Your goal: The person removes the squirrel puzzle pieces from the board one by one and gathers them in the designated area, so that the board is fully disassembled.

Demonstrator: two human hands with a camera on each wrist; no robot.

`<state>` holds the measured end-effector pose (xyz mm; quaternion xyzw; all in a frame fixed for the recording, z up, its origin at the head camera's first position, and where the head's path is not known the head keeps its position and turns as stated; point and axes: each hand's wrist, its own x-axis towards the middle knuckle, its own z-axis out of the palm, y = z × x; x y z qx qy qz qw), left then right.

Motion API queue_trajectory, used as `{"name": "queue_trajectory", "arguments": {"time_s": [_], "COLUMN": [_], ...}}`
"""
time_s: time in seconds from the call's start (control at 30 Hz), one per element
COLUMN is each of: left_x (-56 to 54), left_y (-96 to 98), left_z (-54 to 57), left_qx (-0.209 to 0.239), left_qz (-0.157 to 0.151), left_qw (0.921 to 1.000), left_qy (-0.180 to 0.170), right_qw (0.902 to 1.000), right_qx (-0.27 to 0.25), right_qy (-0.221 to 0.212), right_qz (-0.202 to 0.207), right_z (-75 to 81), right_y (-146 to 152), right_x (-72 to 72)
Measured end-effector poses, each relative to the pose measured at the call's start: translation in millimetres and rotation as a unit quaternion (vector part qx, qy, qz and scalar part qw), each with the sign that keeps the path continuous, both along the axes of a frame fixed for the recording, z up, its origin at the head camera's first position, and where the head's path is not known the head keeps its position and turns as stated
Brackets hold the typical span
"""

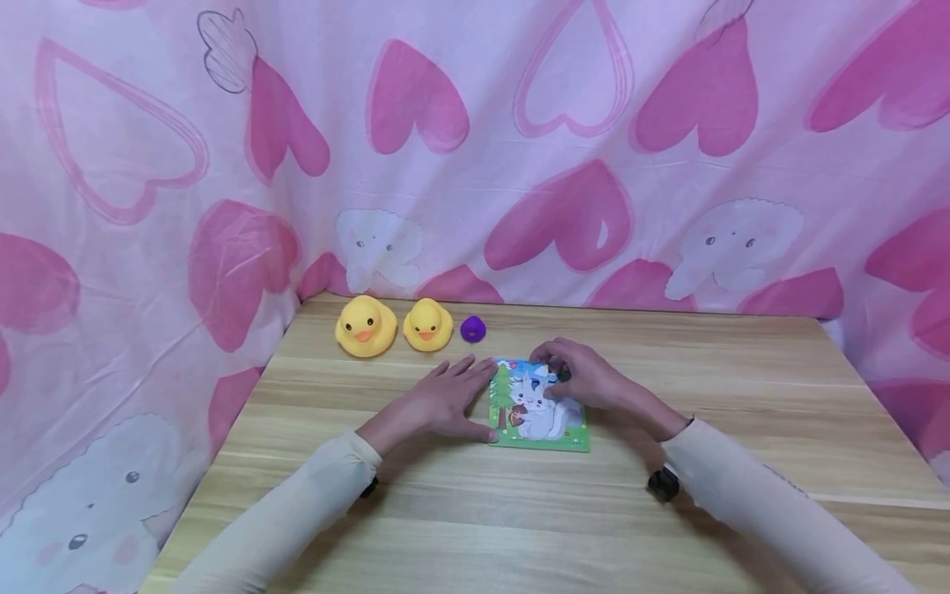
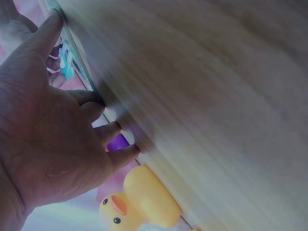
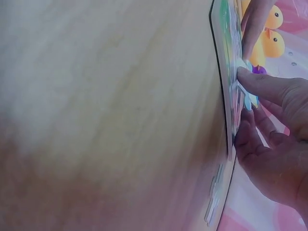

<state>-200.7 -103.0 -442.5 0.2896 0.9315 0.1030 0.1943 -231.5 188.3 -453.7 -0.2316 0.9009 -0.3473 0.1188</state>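
A square picture puzzle (image 1: 512, 421) showing a white squirrel with an acorn beside a green tree lies on the wooden table. My right hand (image 1: 590, 378) is over its upper right part. Between the thumb and fingers of that hand, a small puzzle piece (image 3: 248, 98) is pinched, tilted up from the board. The fingers partly hide the piece in the head view. My left hand (image 1: 445, 402) rests with fingers spread at the board's left side, thumb and index fingertip at its edge. Another loose puzzle piece (image 3: 214, 195) lies on the table beyond the board in the right wrist view.
Behind the board stand a large yellow duck (image 1: 365, 327), a smaller yellow duck (image 1: 428, 325) and a small purple duck (image 1: 473, 330) in a row. A pink heart-patterned curtain (image 1: 445, 190) hangs along the table's back and sides.
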Motion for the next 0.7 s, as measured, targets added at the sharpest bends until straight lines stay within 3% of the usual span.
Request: {"name": "queue_trajectory", "arguments": {"time_s": [0.43,0.7], "left_x": [-0.2,-0.5], "left_y": [-1.3,-0.5], "left_z": [2.7,0.8], "left_qx": [-0.006,0.003], "left_qz": [0.005,0.000], "left_qw": [1.0000,1.0000], "left_qy": [-0.001,-0.004], "right_qw": [0.9999,0.9979], "right_qx": [0.010,-0.014], "right_qy": [-0.006,-0.044], "right_qz": [0.000,-0.045], "right_z": [2.2,7.7], "right_y": [-4.9,5.5], "right_x": [-4.5,1.0]}}
